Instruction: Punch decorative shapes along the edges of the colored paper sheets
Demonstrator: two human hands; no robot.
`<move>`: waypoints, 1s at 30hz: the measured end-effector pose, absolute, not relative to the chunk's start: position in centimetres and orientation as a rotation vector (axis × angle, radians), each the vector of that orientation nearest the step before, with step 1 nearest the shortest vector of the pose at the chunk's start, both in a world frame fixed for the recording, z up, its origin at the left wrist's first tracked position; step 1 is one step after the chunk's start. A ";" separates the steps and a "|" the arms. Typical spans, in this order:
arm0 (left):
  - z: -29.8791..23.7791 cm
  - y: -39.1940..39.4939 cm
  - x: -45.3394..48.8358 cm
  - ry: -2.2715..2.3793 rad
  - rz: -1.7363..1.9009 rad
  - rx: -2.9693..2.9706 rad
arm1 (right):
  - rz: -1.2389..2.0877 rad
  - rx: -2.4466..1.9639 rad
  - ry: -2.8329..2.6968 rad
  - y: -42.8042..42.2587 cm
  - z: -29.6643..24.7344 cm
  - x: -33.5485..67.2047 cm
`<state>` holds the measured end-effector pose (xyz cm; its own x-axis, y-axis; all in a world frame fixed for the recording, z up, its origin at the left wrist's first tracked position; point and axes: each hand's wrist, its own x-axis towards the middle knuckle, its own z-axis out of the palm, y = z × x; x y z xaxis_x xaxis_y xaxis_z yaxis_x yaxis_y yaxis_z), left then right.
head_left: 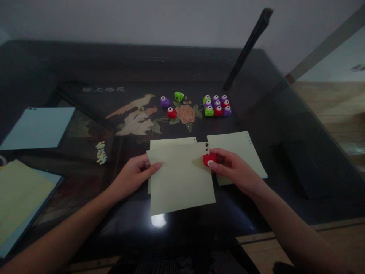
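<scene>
My left hand [141, 171] pinches the left edge of a pale yellow-green sheet of paper [181, 182], thumb on top. Along that sheet's upper right edge are small punched shapes, one of them a heart. My right hand [235, 167] grips a red craft punch [209, 159] with a white button, set on the sheet's right edge below those shapes; the thumb lies on the button. Behind the held sheet lies another pale sheet [171, 143], mostly covered. A pile of pale sheets [238, 150] with punched holes in its corner lies partly behind my right hand.
Several red, purple and green punches [217, 105] stand grouped at the back, with a purple punch [164, 101], a green punch [178, 96] and a red punch [171, 112] apart. Paper cutouts [101, 153], a blue sheet [40, 127] and a paper stack [23, 201] lie left. A black post [248, 47] rises behind.
</scene>
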<state>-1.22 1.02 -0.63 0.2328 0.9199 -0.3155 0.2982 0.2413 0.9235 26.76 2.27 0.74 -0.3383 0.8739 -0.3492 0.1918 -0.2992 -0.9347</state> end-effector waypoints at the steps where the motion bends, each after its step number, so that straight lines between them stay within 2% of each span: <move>1: -0.7 1.0 -1.2 1.300 0.656 1.296 | 1.672 -1.374 -1.423 2.3 0.7 26.7; 30: -1.0 1.1 -1.3 1.314 0.621 1.380 | 1.540 -1.390 -1.465 2.2 0.4 26.1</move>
